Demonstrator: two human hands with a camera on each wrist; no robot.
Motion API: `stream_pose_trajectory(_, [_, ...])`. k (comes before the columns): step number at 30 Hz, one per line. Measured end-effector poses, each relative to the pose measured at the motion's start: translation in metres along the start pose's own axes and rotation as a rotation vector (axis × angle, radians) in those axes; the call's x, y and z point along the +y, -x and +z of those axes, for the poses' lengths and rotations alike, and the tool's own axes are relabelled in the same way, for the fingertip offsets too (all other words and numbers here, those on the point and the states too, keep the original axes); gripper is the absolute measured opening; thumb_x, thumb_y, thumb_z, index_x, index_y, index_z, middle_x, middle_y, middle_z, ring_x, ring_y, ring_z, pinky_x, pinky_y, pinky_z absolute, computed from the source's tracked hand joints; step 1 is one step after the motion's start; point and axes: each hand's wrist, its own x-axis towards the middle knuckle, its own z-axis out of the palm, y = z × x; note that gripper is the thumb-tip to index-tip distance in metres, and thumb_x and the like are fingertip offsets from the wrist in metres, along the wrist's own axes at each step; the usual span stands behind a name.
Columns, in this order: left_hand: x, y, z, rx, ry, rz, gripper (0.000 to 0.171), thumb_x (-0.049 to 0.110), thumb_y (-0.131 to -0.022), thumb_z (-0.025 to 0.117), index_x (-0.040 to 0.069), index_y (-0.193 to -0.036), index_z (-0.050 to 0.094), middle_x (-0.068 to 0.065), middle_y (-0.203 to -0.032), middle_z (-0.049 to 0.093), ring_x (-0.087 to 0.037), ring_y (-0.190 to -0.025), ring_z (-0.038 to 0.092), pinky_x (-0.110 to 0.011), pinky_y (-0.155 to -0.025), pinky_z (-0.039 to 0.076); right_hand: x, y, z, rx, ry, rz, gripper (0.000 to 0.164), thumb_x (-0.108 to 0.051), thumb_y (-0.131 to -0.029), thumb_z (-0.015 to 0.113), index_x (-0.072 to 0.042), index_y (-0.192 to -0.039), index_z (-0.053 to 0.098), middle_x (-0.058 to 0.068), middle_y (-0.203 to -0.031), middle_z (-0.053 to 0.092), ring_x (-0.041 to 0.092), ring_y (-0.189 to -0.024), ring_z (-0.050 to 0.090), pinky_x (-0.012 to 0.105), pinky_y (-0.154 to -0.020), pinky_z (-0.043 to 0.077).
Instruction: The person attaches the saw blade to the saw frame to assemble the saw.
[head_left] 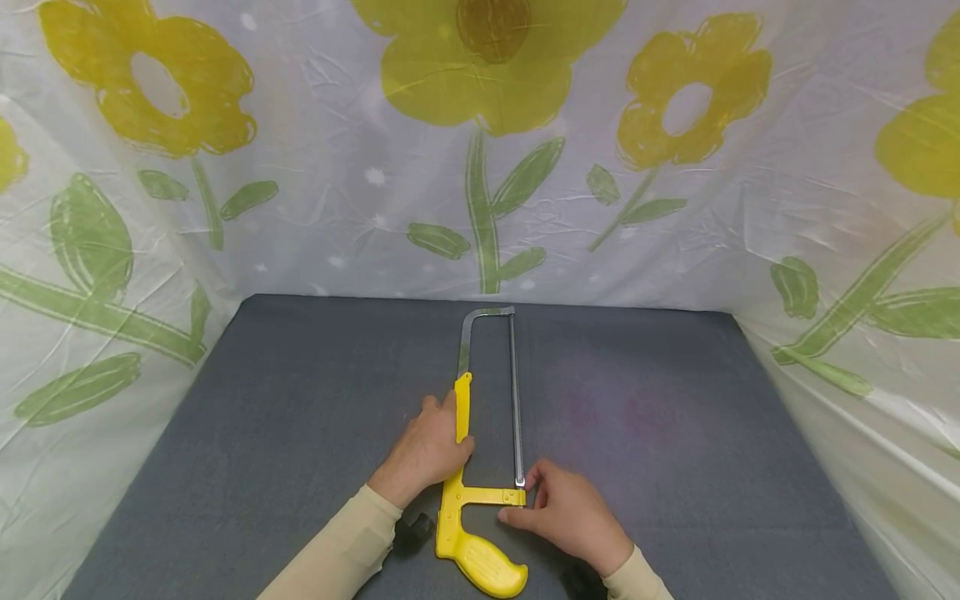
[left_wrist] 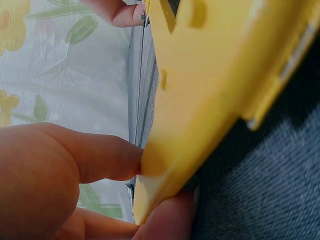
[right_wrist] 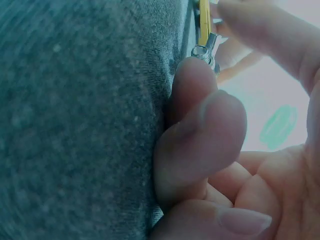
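Observation:
A hacksaw with a yellow handle (head_left: 483, 568) and a metal bow lies flat on the grey tabletop (head_left: 675, 433), its blade (head_left: 515, 392) pointing away from me. My left hand (head_left: 450, 429) grips the yellow back of the frame (left_wrist: 210, 85), thumb on one side and fingers (left_wrist: 100, 160) on the other. My right hand (head_left: 528, 497) pinches the near end of the blade, where it meets the yellow crossbar. In the right wrist view its curled fingers (right_wrist: 200, 135) touch the small metal wing nut (right_wrist: 205, 51).
A white plastic sheet with yellow flowers and green leaves (head_left: 480, 150) walls in the table at the back and on both sides. Grey cloth lies bare to the left and right of the saw. Black wrist-worn devices (head_left: 412, 533) show under both sleeves.

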Motion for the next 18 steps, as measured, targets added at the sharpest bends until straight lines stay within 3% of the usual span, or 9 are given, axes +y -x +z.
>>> stream_pose_trajectory(6, [-0.0001, 0.0, -0.0006, -0.004, 0.004, 0.003, 0.085, 0.023, -0.096, 0.077, -0.006, -0.165, 0.036, -0.028, -0.129, 0.055, -0.022, -0.074, 0.059, -0.033, -0.06, 0.054, -0.0008, -0.0003, 0.0006, 0.007, 0.018, 0.026, 0.04, -0.045, -0.079, 0.093, -0.017, -0.088, 0.065, -0.005, -0.068, 0.054, 0.013, -0.058, 0.047, 0.027, -0.052, 0.033])
stream_pose_trajectory(18, [-0.0008, -0.0007, -0.0002, -0.013, 0.008, 0.003, 0.085, 0.023, -0.096, 0.077, -0.005, -0.165, 0.036, -0.028, -0.133, 0.054, -0.023, -0.076, 0.06, -0.034, -0.063, 0.055, 0.0035, -0.0008, -0.0015, -0.026, -0.016, -0.044, 0.029, -0.036, -0.084, 0.088, -0.019, -0.079, 0.064, -0.009, -0.063, 0.05, 0.009, -0.054, 0.045, 0.025, -0.05, 0.032])
